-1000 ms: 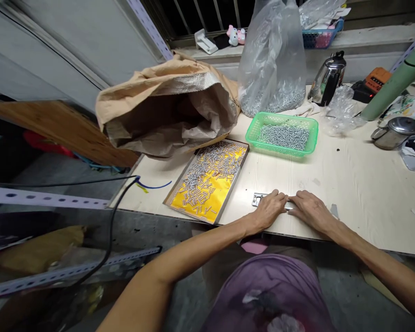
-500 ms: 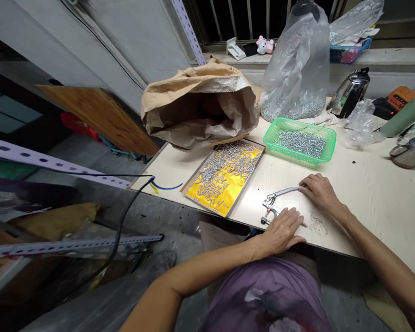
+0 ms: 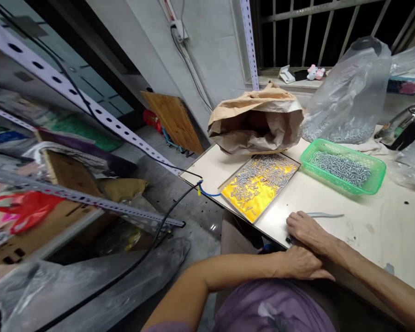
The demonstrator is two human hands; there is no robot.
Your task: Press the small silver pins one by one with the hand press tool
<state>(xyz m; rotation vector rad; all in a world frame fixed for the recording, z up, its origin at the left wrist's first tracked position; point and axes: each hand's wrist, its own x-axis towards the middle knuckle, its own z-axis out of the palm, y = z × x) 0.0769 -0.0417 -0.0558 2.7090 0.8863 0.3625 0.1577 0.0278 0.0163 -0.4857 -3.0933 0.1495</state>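
Note:
A metal spring-loaded plier tool lies at the table's front edge, mostly hidden beneath my hands. One of its silver handles (image 3: pixel 327 215) sticks out to the right, past my right hand. My right hand (image 3: pixel 307 230) is closed over the tool's body, fingers curled down, a small black end showing by the fingertips. Just below, my left hand (image 3: pixel 299 263) rests at the edge, its thumb pointing right; its other fingers are largely hidden. Left of both hands is a shallow tray (image 3: pixel 275 199) with a yellow lining and many small metal pins (image 3: pixel 245 184).
A green plastic basket (image 3: pixel 378 177) of metal pins stands behind my right hand. An open brown paper sack (image 3: pixel 256 110) lies behind the tray, and a clear bag (image 3: pixel 349 92) of metal parts stands by the window. A black cable (image 3: pixel 159 226) hangs at the table's left corner.
The view has swung left. My right hand has come from the handle's tip onto the tool's body, close against my left hand. The left hand has slid down toward the table edge.

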